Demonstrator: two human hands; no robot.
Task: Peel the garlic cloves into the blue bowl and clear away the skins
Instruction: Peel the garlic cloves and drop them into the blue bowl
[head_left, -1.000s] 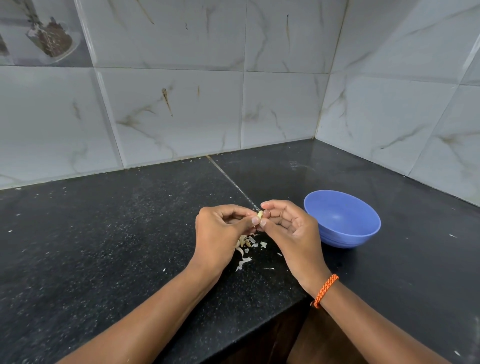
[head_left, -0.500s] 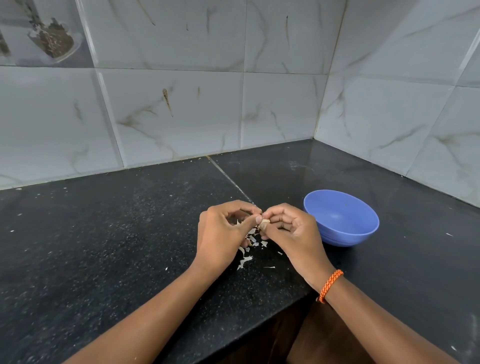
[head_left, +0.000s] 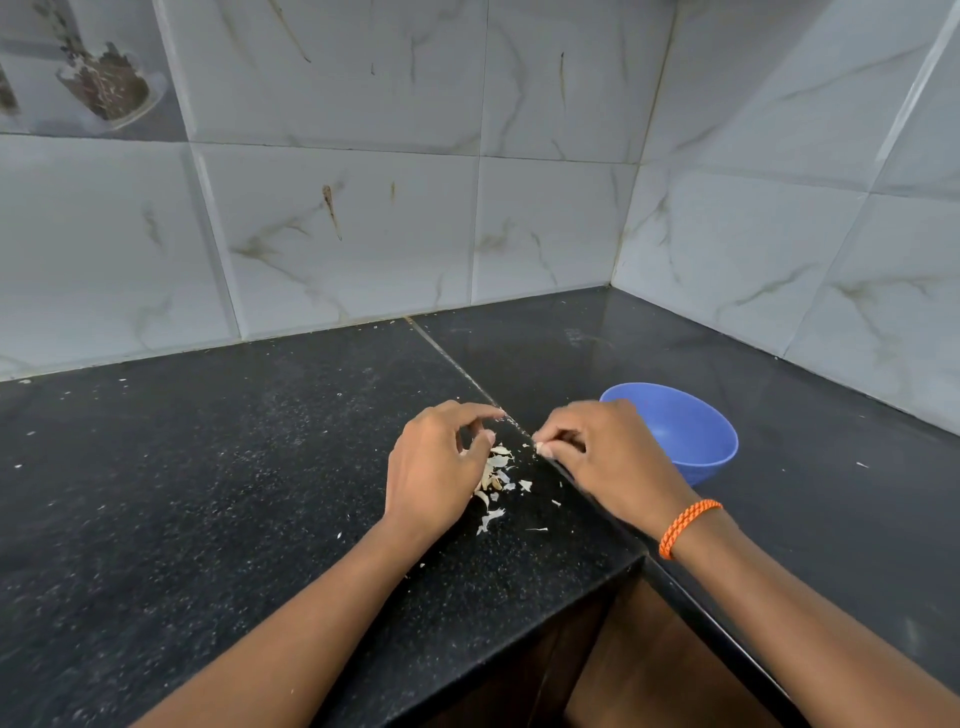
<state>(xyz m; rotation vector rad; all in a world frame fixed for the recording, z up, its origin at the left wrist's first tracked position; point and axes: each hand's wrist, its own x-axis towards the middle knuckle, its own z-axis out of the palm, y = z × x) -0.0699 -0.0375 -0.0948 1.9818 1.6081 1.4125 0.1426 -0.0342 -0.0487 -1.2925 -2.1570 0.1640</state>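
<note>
Since the skins (head_left: 497, 480) lie loose near the counter (head_left: 208, 493) edge, a careless sweep could scatter them off; pale, papery flakes, piled beside the left hand (head_left: 434, 470), whose fingers curl loosely, holding nothing visible. Right hand (head_left: 605, 457) fingers pinch something tiny, cannot tell if clove. Blue bowl (head_left: 696, 441) sits just behind, contents hidden.

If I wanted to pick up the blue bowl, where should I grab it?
Probably pinch the blue bowl by its far-right rim, coming from above on the right. It stands upright with its thin rim open, and the right hand blocks its near-left side.
</note>
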